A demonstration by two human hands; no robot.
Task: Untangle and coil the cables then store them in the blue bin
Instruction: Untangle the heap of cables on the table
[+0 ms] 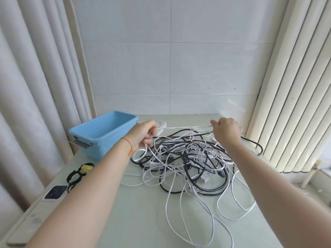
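On the pale table (125, 221), a tangle of thin white and thicker black cables (188, 158) is heaped; individual runs cannot be traced. One white cable (184, 127) is stretched between both hands: left hand (145, 134) and right hand (226, 130) are curled round it. Smooth plastic bin (105, 133) sits left, its near wall partly hidden by the left wrist.

Tangled heap of thin white and thicker black cables (188, 158) lies on the pale tabletop, centre to right, loose white loops trailing toward the near edge. One white strand is raised taut above the heap. Light-blue rectangular plastic bin (103, 133) stands upright, open-topped, just left of the heap.
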